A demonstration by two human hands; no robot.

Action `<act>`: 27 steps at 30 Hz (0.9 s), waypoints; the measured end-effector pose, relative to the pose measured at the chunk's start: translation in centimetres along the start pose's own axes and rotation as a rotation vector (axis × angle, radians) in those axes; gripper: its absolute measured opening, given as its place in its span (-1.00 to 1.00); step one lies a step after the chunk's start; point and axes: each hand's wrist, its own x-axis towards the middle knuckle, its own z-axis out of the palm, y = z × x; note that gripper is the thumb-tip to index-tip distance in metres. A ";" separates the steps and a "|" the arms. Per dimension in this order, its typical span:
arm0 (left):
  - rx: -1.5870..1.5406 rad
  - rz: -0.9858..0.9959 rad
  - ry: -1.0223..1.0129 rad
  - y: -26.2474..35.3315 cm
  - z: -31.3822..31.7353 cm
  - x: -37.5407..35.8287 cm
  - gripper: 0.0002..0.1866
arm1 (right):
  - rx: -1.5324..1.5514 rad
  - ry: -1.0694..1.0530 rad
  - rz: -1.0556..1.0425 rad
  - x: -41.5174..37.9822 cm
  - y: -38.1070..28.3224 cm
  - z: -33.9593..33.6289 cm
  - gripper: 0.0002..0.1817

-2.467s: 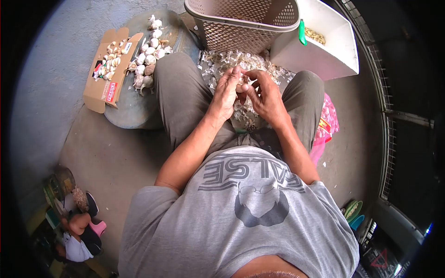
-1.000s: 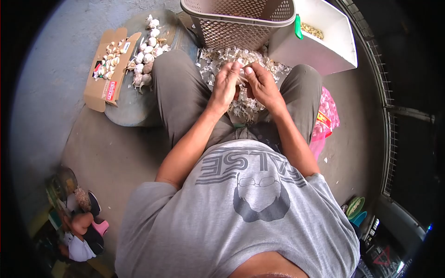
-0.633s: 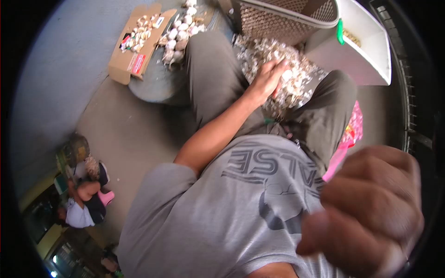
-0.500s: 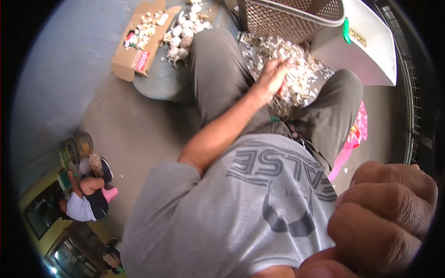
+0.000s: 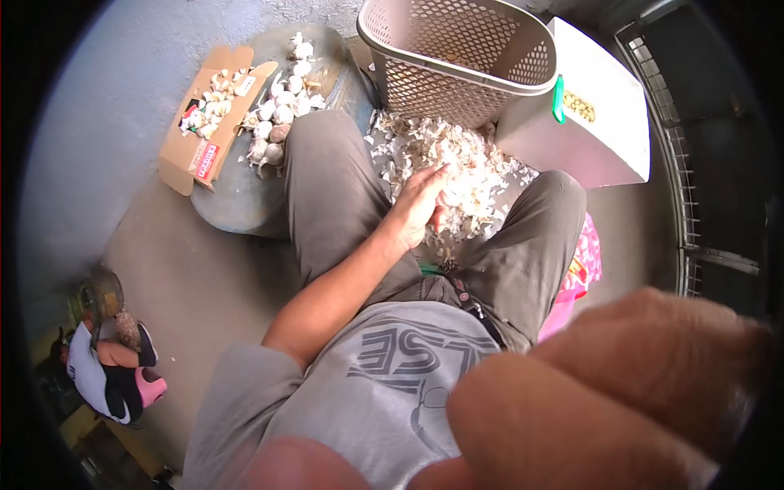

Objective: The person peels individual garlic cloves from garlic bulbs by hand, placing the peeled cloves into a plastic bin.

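Note:
My left hand (image 5: 417, 208) is low between my knees, over a heap of garlic skins (image 5: 469, 163). Its fingers stretch toward the heap with the thumb apart, and nothing shows in its grasp. Large and blurred, my right hand (image 5: 604, 392) is right in front of the camera at the lower right; motion smears its fingers and what they touch is hidden. Whole garlic bulbs (image 5: 282, 110) lie on a round bluish surface (image 5: 237, 200) beside my left knee. Next to them, an opened cardboard box (image 5: 180, 155) holds loose garlic cloves (image 5: 214, 106).
A grey perforated plastic basket (image 5: 441, 86) stands beyond the skins. To its right is a white container (image 5: 604, 106) with a green handle (image 5: 559, 100). Pink patterned cloth or plastic (image 5: 586, 261) shows beside my right knee. Another person (image 5: 102, 367) sits at the far left.
The camera view has shifted, so the scene sits further left and mostly lower. My right hand has come further left across the view and blurs more. My left hand stays over the skins.

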 end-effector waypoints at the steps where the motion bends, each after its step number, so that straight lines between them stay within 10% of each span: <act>1: -0.015 0.011 0.000 -0.4 -0.4 0.3 -0.66 | 0.003 -0.004 -0.001 0.0 0.1 -0.1 -0.65; 27: -0.112 -0.041 -0.007 0.1 -0.2 -0.9 -0.73 | 0.039 -0.067 0.079 -0.6 -0.6 0.2 -0.58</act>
